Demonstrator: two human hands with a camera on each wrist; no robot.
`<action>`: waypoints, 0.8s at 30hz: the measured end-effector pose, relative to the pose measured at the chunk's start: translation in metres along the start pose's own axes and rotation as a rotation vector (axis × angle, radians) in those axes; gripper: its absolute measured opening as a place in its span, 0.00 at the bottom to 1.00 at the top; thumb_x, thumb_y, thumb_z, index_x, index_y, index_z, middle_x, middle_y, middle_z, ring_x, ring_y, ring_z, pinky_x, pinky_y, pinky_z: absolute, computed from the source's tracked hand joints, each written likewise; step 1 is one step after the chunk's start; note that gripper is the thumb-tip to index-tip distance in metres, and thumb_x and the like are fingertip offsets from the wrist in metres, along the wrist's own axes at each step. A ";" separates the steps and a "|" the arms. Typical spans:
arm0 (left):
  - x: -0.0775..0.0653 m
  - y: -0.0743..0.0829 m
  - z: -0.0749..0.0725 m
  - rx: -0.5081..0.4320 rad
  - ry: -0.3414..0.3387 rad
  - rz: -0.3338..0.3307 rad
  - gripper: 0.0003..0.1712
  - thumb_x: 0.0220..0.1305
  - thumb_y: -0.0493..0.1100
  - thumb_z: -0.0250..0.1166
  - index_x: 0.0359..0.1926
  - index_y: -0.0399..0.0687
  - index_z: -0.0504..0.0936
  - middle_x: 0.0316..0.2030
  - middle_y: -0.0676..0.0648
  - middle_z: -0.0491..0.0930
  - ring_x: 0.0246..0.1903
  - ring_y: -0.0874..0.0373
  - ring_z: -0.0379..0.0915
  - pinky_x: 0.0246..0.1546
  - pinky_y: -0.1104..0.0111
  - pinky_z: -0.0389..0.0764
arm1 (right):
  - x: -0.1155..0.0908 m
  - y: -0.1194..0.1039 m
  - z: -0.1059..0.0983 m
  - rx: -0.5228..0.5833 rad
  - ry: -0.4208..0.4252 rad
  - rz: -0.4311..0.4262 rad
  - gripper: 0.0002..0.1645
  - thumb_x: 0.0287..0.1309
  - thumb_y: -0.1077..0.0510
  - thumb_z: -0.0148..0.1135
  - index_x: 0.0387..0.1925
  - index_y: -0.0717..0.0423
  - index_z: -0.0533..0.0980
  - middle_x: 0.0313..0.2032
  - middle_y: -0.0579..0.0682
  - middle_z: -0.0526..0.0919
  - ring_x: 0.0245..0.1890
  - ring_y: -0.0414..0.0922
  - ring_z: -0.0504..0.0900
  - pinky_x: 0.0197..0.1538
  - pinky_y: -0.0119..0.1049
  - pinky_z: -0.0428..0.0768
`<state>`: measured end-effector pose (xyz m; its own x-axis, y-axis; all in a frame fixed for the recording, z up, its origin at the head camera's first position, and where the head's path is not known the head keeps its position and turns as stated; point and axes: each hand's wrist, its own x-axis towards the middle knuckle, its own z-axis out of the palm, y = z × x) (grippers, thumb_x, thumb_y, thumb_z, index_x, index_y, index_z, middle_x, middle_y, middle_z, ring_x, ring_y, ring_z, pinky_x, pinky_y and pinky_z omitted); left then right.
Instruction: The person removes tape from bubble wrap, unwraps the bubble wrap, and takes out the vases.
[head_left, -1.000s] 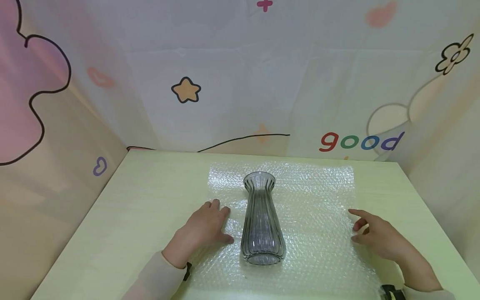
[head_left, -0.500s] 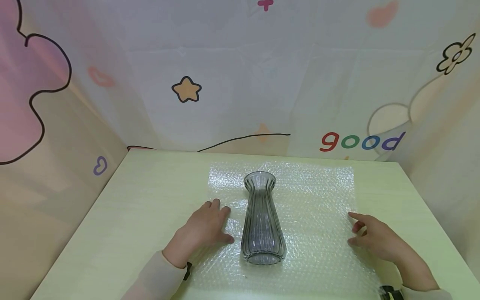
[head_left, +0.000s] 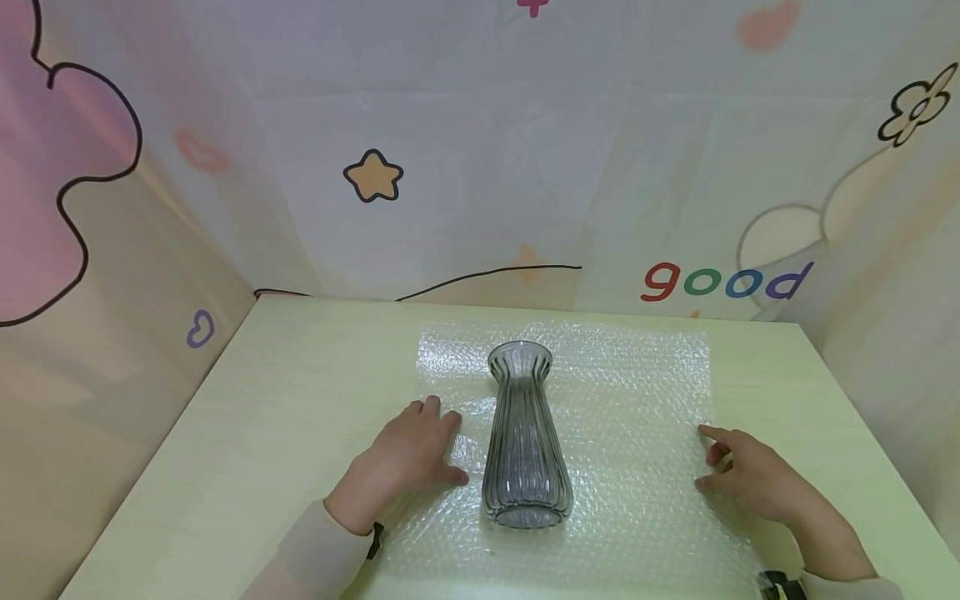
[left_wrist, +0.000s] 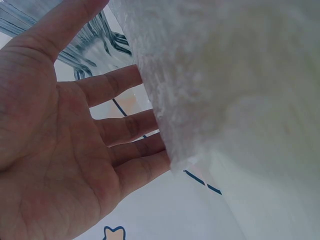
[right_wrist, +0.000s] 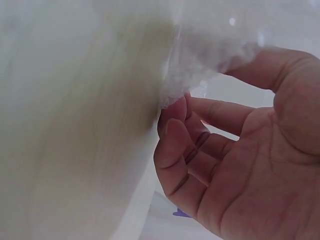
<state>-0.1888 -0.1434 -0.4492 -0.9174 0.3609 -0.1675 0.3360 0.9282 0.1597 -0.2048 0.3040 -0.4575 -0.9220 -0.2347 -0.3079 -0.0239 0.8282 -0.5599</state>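
Observation:
A grey ribbed glass vase point(head_left: 527, 442) lies on its side on a sheet of bubble wrap point(head_left: 630, 500), its flared mouth toward the back and its base toward the front. My left hand point(head_left: 408, 450) rests on the left part of the wrap, fingers spread and straight, beside the vase and apart from it. In the left wrist view the wrap's edge hides the fingertips. At the right edge of the sheet, my right hand point(head_left: 757, 475) holds the wrap between its thumb and curled fingers point(right_wrist: 172, 150); its index finger reaches out along the edge.
The pale table point(head_left: 262, 433) reaches back to a printed cloth backdrop point(head_left: 480, 183) with a star and the word "good". Cloth sides point(head_left: 885, 275) stand close at the left and right. A dark strap point(head_left: 780, 583) sits on the right wrist.
My right thumb has slid slightly left onto the edge of the wrap, and the index fingertip has come slightly nearer the front. The left hand and the vase stay put.

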 end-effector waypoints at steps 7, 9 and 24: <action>0.000 0.000 -0.001 0.005 0.000 0.004 0.44 0.50 0.64 0.80 0.60 0.42 0.79 0.48 0.39 0.76 0.47 0.45 0.74 0.47 0.55 0.83 | 0.000 0.001 0.000 0.009 -0.002 0.004 0.49 0.59 0.60 0.73 0.73 0.77 0.59 0.44 0.56 0.76 0.43 0.50 0.74 0.35 0.33 0.75; 0.000 0.000 -0.002 0.003 -0.002 0.003 0.44 0.50 0.64 0.80 0.60 0.42 0.79 0.48 0.40 0.76 0.46 0.46 0.74 0.47 0.55 0.83 | 0.000 0.001 0.001 0.015 -0.002 0.005 0.49 0.58 0.60 0.73 0.73 0.76 0.59 0.44 0.56 0.76 0.43 0.50 0.74 0.35 0.32 0.75; -0.001 -0.001 -0.001 0.018 0.003 0.015 0.47 0.50 0.65 0.80 0.62 0.41 0.78 0.48 0.39 0.75 0.47 0.45 0.75 0.45 0.55 0.84 | 0.002 0.001 0.000 0.008 -0.003 0.007 0.50 0.56 0.62 0.75 0.73 0.77 0.59 0.43 0.55 0.75 0.44 0.51 0.74 0.32 0.31 0.74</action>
<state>-0.1888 -0.1448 -0.4485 -0.9127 0.3749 -0.1626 0.3538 0.9241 0.1445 -0.2072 0.3042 -0.4584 -0.9208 -0.2304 -0.3146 -0.0142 0.8260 -0.5635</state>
